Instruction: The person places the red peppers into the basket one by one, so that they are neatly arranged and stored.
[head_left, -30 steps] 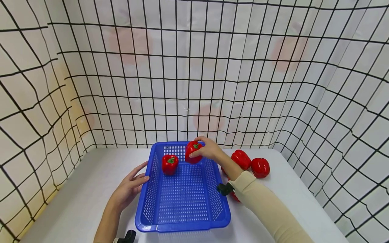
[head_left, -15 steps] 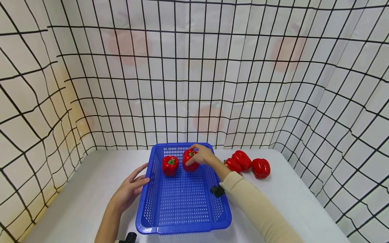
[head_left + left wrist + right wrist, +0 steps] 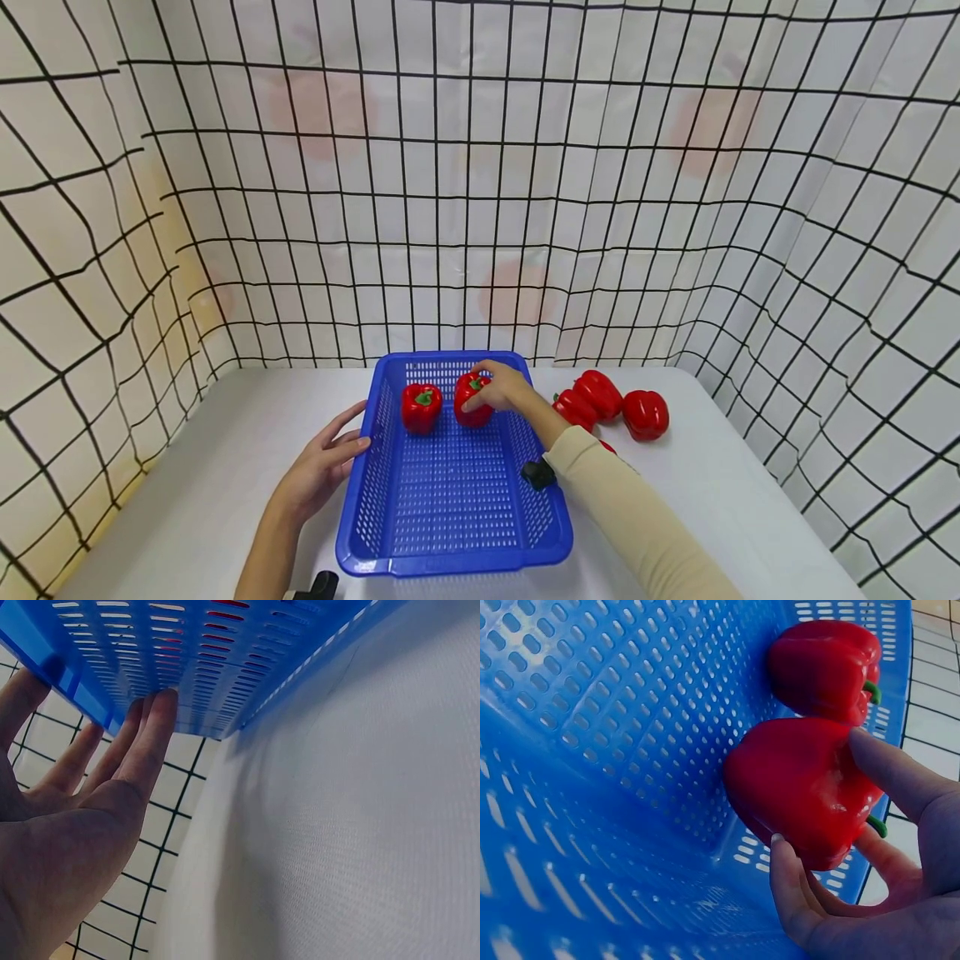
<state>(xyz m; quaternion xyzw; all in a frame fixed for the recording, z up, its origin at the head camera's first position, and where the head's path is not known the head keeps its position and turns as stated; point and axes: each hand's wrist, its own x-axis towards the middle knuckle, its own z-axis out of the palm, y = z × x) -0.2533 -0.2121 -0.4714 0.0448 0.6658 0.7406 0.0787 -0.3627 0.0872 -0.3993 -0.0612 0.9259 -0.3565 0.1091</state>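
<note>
A blue perforated plastic basket point(image 3: 453, 565) stands on the white table. Inside, near its far end, my right hand point(image 3: 504, 388) grips a red bell pepper point(image 3: 802, 784) between thumb and fingers, its green stem upward and its lower end close over the basket floor. Just left of it another red bell pepper point(image 3: 421, 408) sits upright in the basket; the two nearly meet in the right wrist view. My left hand point(image 3: 318, 467) rests against the basket's left side, thumb at the rim and fairly straight fingers point(image 3: 154, 742) on the outer wall.
Several more red bell peppers point(image 3: 645, 415) lie on the table point(image 3: 720, 500) right of the basket, partly hidden by my right forearm. A black grid net point(image 3: 468, 197) over white sheeting encloses the table's back and sides.
My right hand has lowered the bell pepper into the basket, beside the other one, and stays nearly still over the last half second. The left hand keeps its place on the basket's side.
</note>
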